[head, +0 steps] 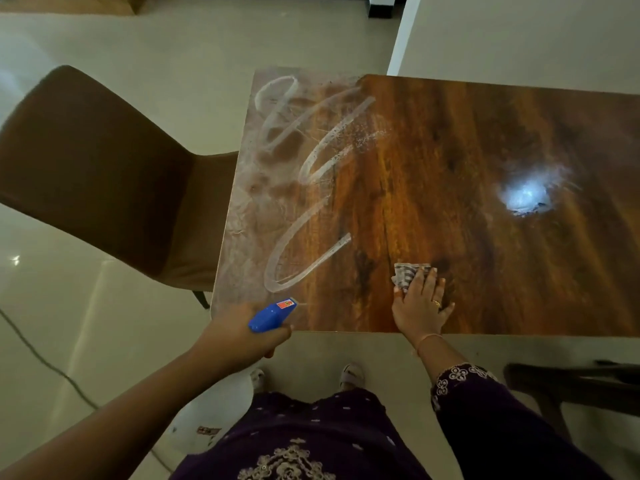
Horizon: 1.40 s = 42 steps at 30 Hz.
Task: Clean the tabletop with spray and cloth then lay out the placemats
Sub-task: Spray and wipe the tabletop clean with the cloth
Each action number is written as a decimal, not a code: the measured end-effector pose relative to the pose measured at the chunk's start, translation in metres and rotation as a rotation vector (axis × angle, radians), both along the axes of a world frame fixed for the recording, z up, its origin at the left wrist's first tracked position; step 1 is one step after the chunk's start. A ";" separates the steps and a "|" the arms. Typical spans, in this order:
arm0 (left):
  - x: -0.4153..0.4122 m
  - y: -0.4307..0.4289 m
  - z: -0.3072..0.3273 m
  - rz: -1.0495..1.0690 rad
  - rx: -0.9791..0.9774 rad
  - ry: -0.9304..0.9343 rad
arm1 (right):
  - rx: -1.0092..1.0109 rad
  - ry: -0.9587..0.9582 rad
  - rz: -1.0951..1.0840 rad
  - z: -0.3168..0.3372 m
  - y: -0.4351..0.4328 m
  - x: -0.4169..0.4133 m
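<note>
A glossy wooden tabletop (450, 150) fills the right half of the head view. Its left part carries a hazy film with looping wet wipe streaks (304, 188). My left hand (242, 334) grips a spray bottle with a blue trigger head (272, 315) at the table's near left corner, nozzle pointing over the surface. My right hand (420, 306) lies flat near the front edge, pressing a folded grey patterned cloth (407, 275) onto the wood. No placemats are in view.
A brown upholstered chair (104, 174) stands at the table's left end. A dark wooden chair or bench (571, 382) sits at the lower right. A cable (41, 355) runs across the tiled floor on the left. A lamp's glare (526, 197) reflects on the tabletop.
</note>
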State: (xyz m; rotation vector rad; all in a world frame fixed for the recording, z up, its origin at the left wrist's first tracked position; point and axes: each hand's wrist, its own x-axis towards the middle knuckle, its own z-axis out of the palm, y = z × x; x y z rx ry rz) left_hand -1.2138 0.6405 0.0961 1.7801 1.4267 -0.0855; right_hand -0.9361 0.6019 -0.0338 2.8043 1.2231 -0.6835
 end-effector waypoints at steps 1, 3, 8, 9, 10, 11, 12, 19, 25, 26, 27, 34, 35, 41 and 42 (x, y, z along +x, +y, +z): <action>-0.005 0.002 -0.001 -0.001 0.031 0.021 | 0.000 -0.004 -0.016 0.000 0.001 -0.007; -0.018 0.010 -0.002 0.041 0.028 0.030 | -0.002 -0.023 -0.031 -0.001 0.001 -0.023; -0.046 0.026 -0.005 -0.250 -0.061 0.032 | 0.007 -0.002 -0.056 -0.002 0.006 -0.058; -0.050 0.025 -0.005 -0.264 -0.060 0.026 | 0.008 0.004 -0.060 -0.001 0.007 -0.062; -0.054 0.025 -0.004 -0.253 -0.046 0.024 | 0.012 0.007 -0.066 -0.001 0.008 -0.066; -0.057 0.026 -0.004 -0.235 -0.014 0.028 | 0.017 0.006 -0.072 -0.001 0.008 -0.070; -0.061 0.027 -0.003 -0.198 0.014 0.034 | 0.021 0.004 -0.074 -0.001 0.009 -0.074; -0.089 0.045 -0.003 -0.127 0.049 0.046 | 0.056 -0.010 0.037 0.001 0.018 -0.139; -0.105 0.050 0.002 -0.101 0.017 -0.010 | 0.092 0.077 0.461 0.004 0.029 -0.253; -0.106 0.050 0.004 -0.103 -0.001 -0.022 | 0.076 0.106 0.487 0.004 0.030 -0.260; -0.107 0.050 0.005 -0.107 -0.012 -0.029 | 0.078 0.112 0.511 0.003 0.030 -0.261; -0.111 0.055 0.007 -0.105 -0.017 -0.056 | 0.092 -0.027 0.219 0.001 0.022 -0.158; -0.111 0.055 0.008 -0.100 -0.016 -0.059 | 0.086 -0.038 0.123 0.000 0.020 -0.138; -0.108 0.057 0.010 -0.069 -0.010 -0.070 | 0.038 0.020 -0.352 0.005 0.037 -0.109; -0.108 0.057 0.010 -0.066 -0.005 -0.066 | 0.045 -0.003 -0.321 0.005 0.043 -0.123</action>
